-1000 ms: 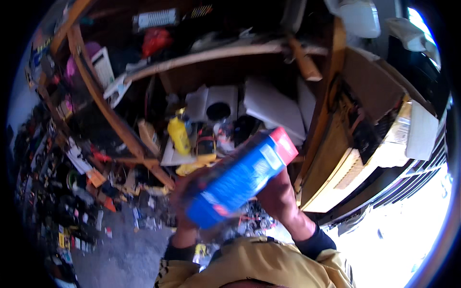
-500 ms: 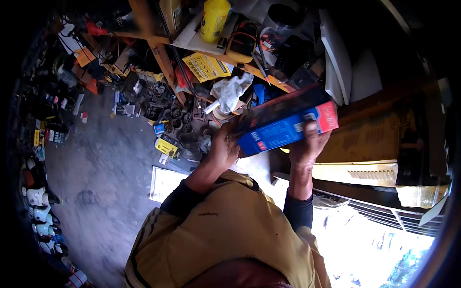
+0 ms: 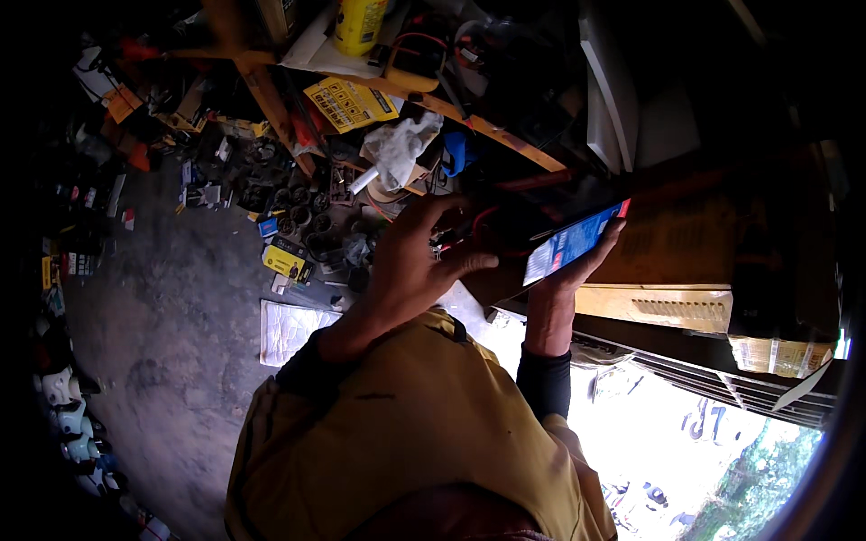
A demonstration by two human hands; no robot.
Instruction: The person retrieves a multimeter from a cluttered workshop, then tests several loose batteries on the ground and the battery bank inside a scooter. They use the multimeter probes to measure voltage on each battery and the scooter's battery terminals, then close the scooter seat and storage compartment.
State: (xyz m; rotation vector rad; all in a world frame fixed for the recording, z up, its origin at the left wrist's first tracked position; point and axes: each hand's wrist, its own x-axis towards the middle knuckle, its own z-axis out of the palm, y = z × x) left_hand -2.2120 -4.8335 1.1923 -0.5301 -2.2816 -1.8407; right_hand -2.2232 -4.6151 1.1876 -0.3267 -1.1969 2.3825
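Observation:
My right hand (image 3: 566, 275) supports a blue and red cardboard box (image 3: 577, 239) from beneath and along its right side. The box is tilted, with its printed blue face towards me; its upper part is lost in shadow. Just left of the box is my left hand (image 3: 413, 257), its thumb stretched out and its fingers apart. Nothing shows in that hand, though the dark area past its fingertips hides whether they touch the box. A thin red curved line shows between the left hand and the box, too dark to name.
Beyond my hands stands a wooden-framed bench holding a yellow bottle (image 3: 359, 25). Below it are a yellow box (image 3: 350, 102) and a crumpled whitish plastic bag (image 3: 401, 149). A yellow louvred metal case (image 3: 654, 305) is at my right. Several small parts and boxes crowd the floor (image 3: 162, 334).
My left hand has let go of the box's left end and opened beside it. The box has turned in my right hand, so less of its blue face shows. The view has shifted slightly.

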